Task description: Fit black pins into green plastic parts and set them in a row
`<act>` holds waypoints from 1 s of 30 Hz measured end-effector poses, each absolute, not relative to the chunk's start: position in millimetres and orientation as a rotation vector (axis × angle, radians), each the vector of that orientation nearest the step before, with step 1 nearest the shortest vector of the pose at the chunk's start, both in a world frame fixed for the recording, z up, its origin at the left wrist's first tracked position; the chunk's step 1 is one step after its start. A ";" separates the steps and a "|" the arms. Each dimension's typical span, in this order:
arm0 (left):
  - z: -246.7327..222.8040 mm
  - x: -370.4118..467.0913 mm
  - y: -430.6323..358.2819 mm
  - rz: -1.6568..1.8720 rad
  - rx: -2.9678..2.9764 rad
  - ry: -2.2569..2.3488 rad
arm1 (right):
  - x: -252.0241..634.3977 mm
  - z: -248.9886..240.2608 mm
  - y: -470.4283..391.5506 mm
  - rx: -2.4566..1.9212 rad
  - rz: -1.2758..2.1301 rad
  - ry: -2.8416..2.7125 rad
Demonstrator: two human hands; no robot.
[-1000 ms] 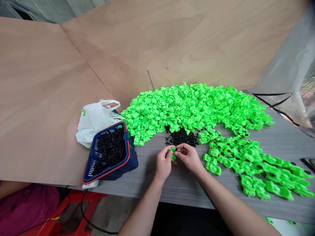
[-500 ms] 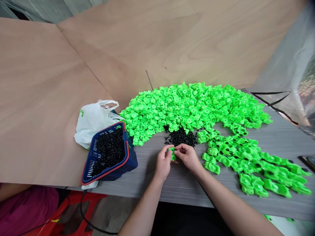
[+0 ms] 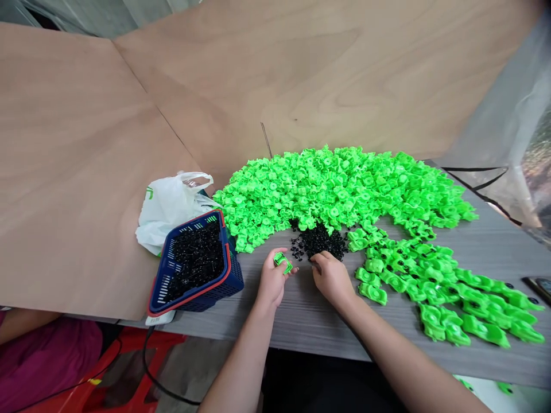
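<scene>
My left hand (image 3: 272,280) holds a small bright green plastic piece (image 3: 283,261) between thumb and fingers, just above the grey table (image 3: 301,321). My right hand (image 3: 331,277) rests beside it with its fingertips at the near edge of a little heap of small black parts (image 3: 319,242); whether it pinches one I cannot tell. Behind the heap lies a large pile of green pieces (image 3: 336,186). To the right, a spread of green pieces with black centres (image 3: 434,287) covers the table.
A blue basket with a red rim (image 3: 196,267), full of black parts, stands at the left beside a white plastic bag (image 3: 170,206). Plywood boards (image 3: 86,172) wall the back and left. Clear plastic sheeting (image 3: 512,132) hangs at the right. A red stool (image 3: 107,367) is below.
My hands have parted: the left kept the green piece and moved slightly left, the right moved off it toward the black heap.
</scene>
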State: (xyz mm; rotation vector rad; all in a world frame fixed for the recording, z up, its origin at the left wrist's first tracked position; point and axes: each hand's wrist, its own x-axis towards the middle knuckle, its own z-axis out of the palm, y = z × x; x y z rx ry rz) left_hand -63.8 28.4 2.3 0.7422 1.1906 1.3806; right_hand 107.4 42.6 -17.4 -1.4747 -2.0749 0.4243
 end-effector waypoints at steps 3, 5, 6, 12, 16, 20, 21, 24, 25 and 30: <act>-0.3 -65.8 29.1 1.389 0.760 1.161 | 96.5 -13.0 43.6 -1.494 0.390 -2.199; -2.5 -66.8 30.1 1.419 0.807 1.204 | 87.9 -9.7 46.4 -1.535 0.384 -2.251; -3.3 -67.3 30.8 1.442 0.834 1.239 | 83.4 -8.0 48.3 -1.564 0.384 -2.266; -2.8 -67.6 30.7 1.514 0.800 1.248 | 61.1 -1.8 60.0 -1.650 0.379 -2.323; -1.2 -65.9 24.9 1.484 0.762 1.188 | 55.7 -2.3 63.4 -1.644 0.366 -2.353; -2.9 -65.6 20.1 1.460 0.743 1.184 | 58.9 -2.0 64.0 -1.595 0.363 -2.319; -3.6 -65.4 19.5 1.457 0.753 1.195 | 60.6 -1.5 64.2 -1.587 0.361 -2.303; -5.8 -62.9 19.1 1.433 0.808 1.227 | 66.5 -0.2 65.8 -1.567 0.368 -2.285; -6.7 -61.4 19.4 1.419 0.825 1.227 | 68.4 0.0 66.8 -1.554 0.376 -2.293; -13.7 -52.0 22.3 1.375 0.884 1.218 | 75.0 0.4 73.8 -1.440 0.419 -2.312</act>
